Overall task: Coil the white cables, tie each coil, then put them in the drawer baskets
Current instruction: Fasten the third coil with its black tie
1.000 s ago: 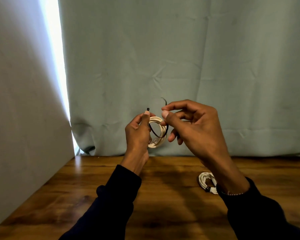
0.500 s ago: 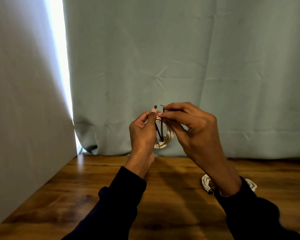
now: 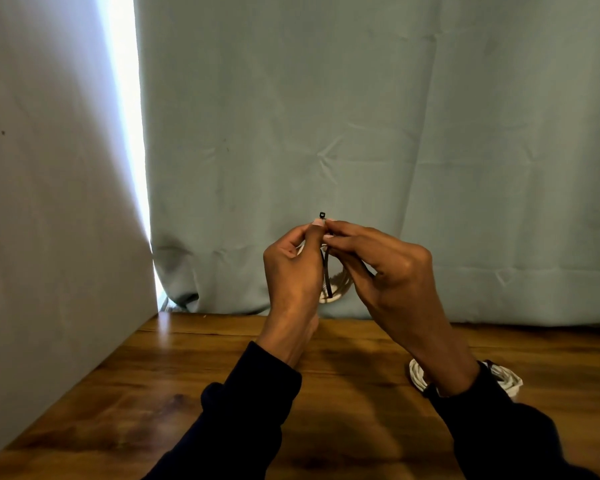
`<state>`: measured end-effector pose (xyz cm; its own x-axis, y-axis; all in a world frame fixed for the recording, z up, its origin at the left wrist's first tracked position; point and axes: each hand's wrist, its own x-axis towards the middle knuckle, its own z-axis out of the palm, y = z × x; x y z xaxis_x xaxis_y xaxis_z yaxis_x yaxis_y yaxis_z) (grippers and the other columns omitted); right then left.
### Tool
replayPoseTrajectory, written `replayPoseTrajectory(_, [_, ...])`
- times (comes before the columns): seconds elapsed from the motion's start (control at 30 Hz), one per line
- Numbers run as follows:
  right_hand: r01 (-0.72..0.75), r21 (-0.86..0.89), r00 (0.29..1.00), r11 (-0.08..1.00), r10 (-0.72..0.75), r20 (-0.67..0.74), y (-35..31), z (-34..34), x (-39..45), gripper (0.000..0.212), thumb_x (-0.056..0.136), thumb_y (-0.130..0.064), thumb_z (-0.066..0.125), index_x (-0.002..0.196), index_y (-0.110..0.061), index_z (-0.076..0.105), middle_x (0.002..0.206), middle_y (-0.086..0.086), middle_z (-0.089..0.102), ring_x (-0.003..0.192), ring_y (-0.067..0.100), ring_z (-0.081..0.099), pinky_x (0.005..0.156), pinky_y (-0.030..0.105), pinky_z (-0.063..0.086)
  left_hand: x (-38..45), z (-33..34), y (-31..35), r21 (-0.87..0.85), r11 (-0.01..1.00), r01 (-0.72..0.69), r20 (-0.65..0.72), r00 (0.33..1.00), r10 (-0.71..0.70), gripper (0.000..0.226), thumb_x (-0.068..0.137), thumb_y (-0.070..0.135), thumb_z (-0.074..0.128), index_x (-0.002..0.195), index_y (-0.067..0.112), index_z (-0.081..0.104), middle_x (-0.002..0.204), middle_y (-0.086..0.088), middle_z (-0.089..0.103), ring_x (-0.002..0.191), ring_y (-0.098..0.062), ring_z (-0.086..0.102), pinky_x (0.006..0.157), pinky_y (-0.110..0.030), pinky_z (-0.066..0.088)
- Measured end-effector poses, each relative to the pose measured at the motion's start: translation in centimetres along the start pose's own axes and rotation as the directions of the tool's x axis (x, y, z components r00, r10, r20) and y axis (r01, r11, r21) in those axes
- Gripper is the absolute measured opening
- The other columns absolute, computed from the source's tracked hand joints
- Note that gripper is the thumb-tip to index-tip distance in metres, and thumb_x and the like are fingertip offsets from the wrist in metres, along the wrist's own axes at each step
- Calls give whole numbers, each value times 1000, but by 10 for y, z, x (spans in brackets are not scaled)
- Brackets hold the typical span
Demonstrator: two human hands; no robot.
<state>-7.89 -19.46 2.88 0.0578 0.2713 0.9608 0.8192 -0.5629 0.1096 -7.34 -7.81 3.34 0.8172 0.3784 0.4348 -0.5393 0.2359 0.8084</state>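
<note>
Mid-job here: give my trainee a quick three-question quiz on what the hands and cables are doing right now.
1. True or false: the second coil lies on the table.
2. The black tie runs around: A) the held coil, B) the curtain, C) a wrist.
3. Fill in: the left hand and right hand meet just below the tie's ____, which points up.

Key: 1 true; 2 A; 3 head.

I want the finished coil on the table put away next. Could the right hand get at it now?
Probably not yet: the right hand is busy pinching the black tie, and its own forearm lies over the coil on the table.
</note>
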Motion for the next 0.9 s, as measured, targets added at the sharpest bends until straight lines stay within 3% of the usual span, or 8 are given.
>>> replayPoseTrajectory(0.13, [0, -36, 1000, 999, -1, -6, 3, 3, -1, 26, 86, 5, 73, 111, 2, 72, 121, 13, 70, 113, 18, 68, 96, 28, 55, -1, 1, 1, 19, 1000, -20, -13, 1000, 20, 19, 97, 30, 62, 96, 21, 79, 86, 6, 77, 88, -6, 72, 81, -23, 56])
replayPoseTrajectory(0.37, [1, -32, 999, 999, -3, -52, 4, 4, -3, 26, 87, 7, 71, 113, 3, 71, 123, 13, 69, 115, 18, 67, 97, 27, 54, -2, 2, 2, 21, 998, -53, -18, 998, 53, 18, 97, 28, 63, 96, 20, 79, 85, 5, 77, 88, -9, 72, 85, -30, 59])
replayPoseTrajectory(0.9, [-19, -53, 999, 998, 17, -38, 0, 5, -1, 22, 91, -3, 68, 112, 2, 72, 119, 12, 71, 110, 18, 69, 95, 26, 55, -5, 2, 0, 66, 985, -160, -10, 987, 161, 17, 98, 25, 62, 91, 27, 77, 86, 9, 77, 88, -4, 71, 78, -19, 55])
